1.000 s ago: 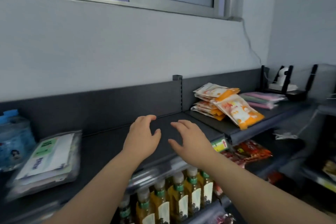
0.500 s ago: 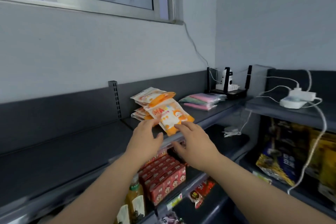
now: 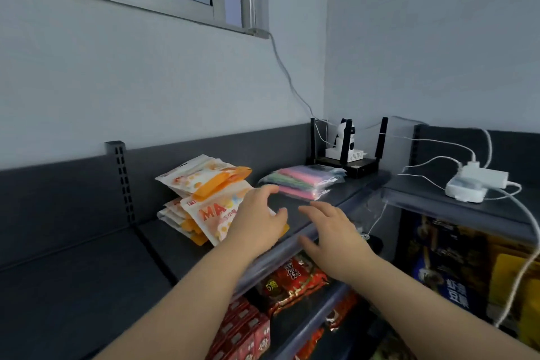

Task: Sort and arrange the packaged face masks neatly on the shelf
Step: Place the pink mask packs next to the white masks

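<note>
**Left hand over the front mask pack, right hand free**

The left hand (image 3: 258, 221) arches over the right end of the front pack (image 3: 210, 218), fingers loosely curved. Whether it grips or only touches, I cannot tell. The right hand (image 3: 330, 229), right of the orange stack (image 3: 201, 181), is spread, relaxed and holds nothing.

The front pack leans on the stack at the shelf (image 3: 96, 272) edge, printed face up, its long axis running from back-left to front-right. Its right end is hidden under the hand. Pastel packs (image 3: 301, 181) lie flat further right.
</note>
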